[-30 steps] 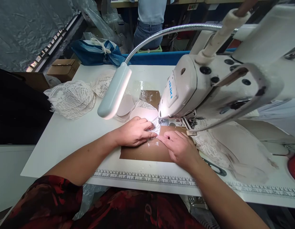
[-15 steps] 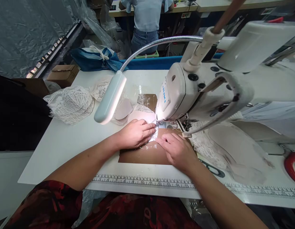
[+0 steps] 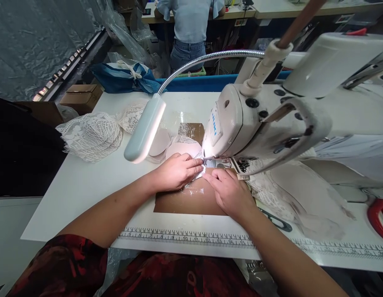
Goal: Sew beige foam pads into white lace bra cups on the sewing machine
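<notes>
My left hand (image 3: pixel 179 171) lies with its fingers stretched out over a white lace piece (image 3: pixel 199 175), pressing it down beside the needle area of the sewing machine (image 3: pixel 230 119). A pale pink rounded pad (image 3: pixel 183 149) with lace around it extends behind those fingers. At the lace's near right edge, my right hand (image 3: pixel 230 189) has thumb and forefinger closed together on it; the other fingers are curled. Both hands rest over a brown, tape-covered sheet (image 3: pixel 185 202). The needle and the lace under the machine head are mostly hidden.
A lit lamp (image 3: pixel 144 128) on a bendable neck hangs left of the machine. Lace pieces (image 3: pixel 92 136) are stacked at left, more pale pads (image 3: pixel 303 185) at right. Thread snips (image 3: pixel 276 220) and a red handle (image 3: pixel 379 218) lie at right. Another person (image 3: pixel 191 24) sits ahead.
The lace has slid slightly away from me toward the needle, leaving less of it showing between my hands. My right fingers have drawn in a little; the left hand has barely moved.
</notes>
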The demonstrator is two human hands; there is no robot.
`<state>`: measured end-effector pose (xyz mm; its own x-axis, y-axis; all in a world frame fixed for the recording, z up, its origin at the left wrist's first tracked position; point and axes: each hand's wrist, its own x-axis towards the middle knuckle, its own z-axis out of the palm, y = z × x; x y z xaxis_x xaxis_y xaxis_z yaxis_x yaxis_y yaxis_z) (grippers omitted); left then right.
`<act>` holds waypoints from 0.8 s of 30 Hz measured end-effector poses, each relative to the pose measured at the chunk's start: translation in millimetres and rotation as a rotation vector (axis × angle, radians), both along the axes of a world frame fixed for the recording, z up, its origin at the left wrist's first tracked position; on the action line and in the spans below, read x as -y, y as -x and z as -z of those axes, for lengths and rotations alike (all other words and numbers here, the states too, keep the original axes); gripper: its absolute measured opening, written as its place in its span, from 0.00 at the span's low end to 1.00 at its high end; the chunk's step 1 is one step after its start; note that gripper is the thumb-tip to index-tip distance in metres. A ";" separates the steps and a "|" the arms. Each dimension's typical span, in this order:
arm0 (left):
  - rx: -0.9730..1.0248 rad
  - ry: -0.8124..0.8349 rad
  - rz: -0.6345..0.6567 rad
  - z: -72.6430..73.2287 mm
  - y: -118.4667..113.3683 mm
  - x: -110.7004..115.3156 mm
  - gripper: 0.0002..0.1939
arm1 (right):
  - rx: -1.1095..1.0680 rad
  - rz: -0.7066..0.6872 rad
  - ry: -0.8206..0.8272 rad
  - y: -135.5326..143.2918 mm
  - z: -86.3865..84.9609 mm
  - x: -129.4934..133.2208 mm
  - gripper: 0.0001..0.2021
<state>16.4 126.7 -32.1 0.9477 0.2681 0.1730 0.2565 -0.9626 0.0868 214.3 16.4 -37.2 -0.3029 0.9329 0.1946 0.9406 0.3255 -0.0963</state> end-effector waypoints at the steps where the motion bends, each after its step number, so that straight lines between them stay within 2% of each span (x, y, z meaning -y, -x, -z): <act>1: -0.001 -0.004 0.002 -0.2 0.5 -0.6 0.19 | 0.012 0.023 0.002 1.0 -0.6 -0.7 0.21; 7: -0.019 -0.005 -0.034 -1.8 -0.2 -2.2 0.18 | 0.042 0.171 0.115 6.1 -3.7 -3.9 0.25; 10: -0.012 0.002 -0.080 -2.6 -2.4 -1.9 0.18 | 0.036 0.198 0.108 6.7 -4.1 -3.8 0.25; 21: 0.010 -0.013 -0.108 -3.4 -2.5 -3.7 0.19 | -0.026 0.122 0.014 2.6 -1.2 -1.3 0.25; 24: -0.034 -0.042 -0.148 -8.1 -1.7 -1.4 0.21 | -0.052 0.107 -0.001 -0.6 1.5 0.8 0.24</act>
